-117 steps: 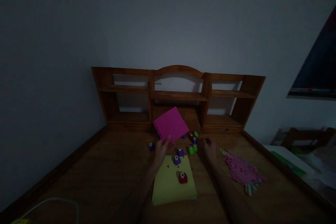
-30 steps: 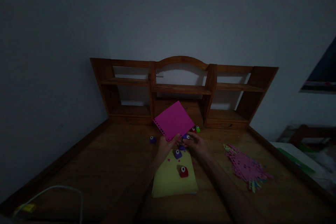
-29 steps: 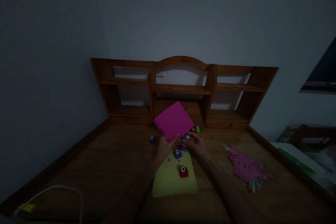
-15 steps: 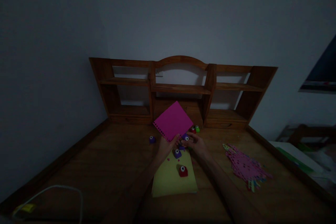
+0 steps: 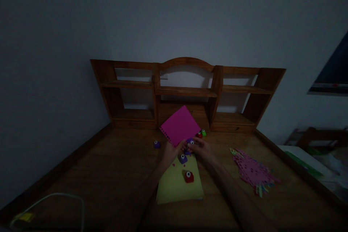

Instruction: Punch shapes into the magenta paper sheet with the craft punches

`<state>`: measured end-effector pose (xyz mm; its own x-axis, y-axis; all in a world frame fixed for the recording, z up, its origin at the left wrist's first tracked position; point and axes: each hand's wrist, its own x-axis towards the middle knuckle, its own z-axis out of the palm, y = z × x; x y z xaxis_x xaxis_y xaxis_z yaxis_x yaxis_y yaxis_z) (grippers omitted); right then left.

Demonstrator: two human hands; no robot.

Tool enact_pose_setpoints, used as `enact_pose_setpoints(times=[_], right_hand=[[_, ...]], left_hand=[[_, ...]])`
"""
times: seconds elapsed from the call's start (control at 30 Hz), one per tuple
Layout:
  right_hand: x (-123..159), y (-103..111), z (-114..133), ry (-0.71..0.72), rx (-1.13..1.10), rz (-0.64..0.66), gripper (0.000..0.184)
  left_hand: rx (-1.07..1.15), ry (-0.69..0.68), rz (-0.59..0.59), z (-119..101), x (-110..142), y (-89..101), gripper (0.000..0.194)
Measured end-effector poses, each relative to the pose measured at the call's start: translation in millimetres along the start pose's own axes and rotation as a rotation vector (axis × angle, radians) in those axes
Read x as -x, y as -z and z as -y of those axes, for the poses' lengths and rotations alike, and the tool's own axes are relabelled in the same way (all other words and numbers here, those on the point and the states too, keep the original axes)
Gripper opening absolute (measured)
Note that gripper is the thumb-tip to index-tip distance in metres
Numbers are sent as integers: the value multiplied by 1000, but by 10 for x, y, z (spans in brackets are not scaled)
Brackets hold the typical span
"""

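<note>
My left hand (image 5: 172, 152) pinches the lower corner of a bright pink paper sheet (image 5: 181, 125), which has a row of small holes along its lower left edge. A purple craft punch (image 5: 190, 141) is gripped by my right hand (image 5: 203, 149) at the sheet's lower right edge. Whether the paper is inside its slot cannot be made out. Below the hands, another purple punch (image 5: 183, 158) and a red punch (image 5: 189, 177) lie on a yellow paper stack (image 5: 179, 188), with small pink cut-outs (image 5: 174, 165) beside them.
One purple punch (image 5: 157, 144) stands to the left, and red (image 5: 199, 134) and green (image 5: 203, 132) ones behind the right hand. Pink punched paper scraps (image 5: 255, 172) are heaped at the right. A wooden shelf (image 5: 187, 91) backs the desk; a white cable (image 5: 62, 194) curves at lower left.
The pink sheet has shifted slightly right, and the punch in my right hand has moved a little left and up. The camera view has drifted slightly.
</note>
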<state>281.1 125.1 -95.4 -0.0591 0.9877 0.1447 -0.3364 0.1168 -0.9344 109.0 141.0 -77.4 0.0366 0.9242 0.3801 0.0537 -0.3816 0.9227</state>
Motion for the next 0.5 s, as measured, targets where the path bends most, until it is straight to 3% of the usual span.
enact_pose_setpoints(times=[0.13,0.5], right_hand=[[39,-17,58,-47,-59,28,38],[84,-12,134,-101,-162,133,29]], left_hand=[[-27,-51,47,60,-4,8,30],[119,14,197,86,27,-11,35]])
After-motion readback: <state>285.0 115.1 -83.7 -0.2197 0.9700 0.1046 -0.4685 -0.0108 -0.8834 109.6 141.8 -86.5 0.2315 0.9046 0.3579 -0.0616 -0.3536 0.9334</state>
